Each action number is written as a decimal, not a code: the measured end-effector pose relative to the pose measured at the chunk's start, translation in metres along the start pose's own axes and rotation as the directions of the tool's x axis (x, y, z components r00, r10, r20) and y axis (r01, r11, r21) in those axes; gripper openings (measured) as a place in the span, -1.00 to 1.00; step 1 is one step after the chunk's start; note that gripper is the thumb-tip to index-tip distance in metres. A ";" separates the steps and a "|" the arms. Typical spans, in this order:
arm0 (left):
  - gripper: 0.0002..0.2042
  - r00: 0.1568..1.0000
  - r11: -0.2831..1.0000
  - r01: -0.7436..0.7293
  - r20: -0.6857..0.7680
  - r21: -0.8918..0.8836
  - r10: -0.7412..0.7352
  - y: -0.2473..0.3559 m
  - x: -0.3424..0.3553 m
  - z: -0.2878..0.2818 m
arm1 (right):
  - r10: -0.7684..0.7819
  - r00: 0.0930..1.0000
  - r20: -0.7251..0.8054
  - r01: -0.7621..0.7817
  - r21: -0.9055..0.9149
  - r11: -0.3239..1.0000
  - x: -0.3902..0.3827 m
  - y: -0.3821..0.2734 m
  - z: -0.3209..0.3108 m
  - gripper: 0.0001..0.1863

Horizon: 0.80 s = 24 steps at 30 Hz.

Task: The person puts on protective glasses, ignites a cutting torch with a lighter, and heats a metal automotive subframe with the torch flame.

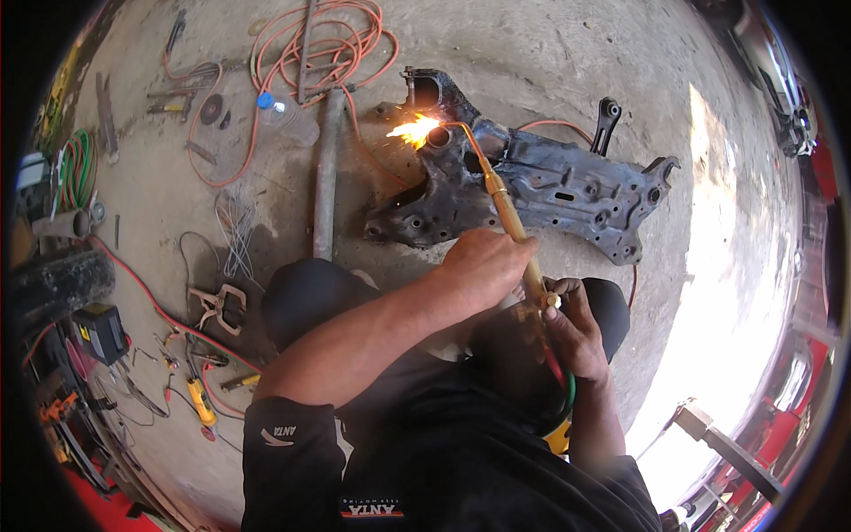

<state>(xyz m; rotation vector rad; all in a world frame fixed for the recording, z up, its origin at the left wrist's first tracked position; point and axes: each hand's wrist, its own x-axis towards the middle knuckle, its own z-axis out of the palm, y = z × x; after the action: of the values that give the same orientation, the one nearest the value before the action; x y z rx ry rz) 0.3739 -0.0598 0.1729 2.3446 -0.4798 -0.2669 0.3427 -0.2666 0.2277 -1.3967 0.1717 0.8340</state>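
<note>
A gas torch (503,208) slants up and away from my lap, with its bent copper nozzle over a dark metal car subframe (550,182) on the floor. Bright flame and sparks (415,131) burst beside a round bushing sleeve at the subframe's far left arm. My left hand (486,264) is wrapped round the torch handle from the left. At the lower end of the handle, my right hand (576,326) holds it by the valve knob, thumb and fingers closed on it. Red and green hoses hang from the torch below this hand.
A long metal pipe (327,177) lies left of the subframe, beside a plastic bottle (291,122) with a blue cap. Coiled orange hose (332,44) spreads behind. A locking clamp (219,308), a yellow tool (201,402) and a black cylinder (62,282) lie to the left.
</note>
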 end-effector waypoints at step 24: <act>-0.76 0.997 1.000 -0.019 0.074 -0.022 0.020 0.002 -0.008 -0.004 | 0.008 0.998 -0.057 -0.014 -0.113 0.994 -0.016 0.011 0.020 -0.73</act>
<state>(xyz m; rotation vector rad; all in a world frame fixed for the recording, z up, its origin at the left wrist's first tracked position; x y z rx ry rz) 0.3677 -0.0557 0.1776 2.3146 -0.5329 -0.3486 0.3177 -0.2557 0.2318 -1.5281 0.1781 0.8237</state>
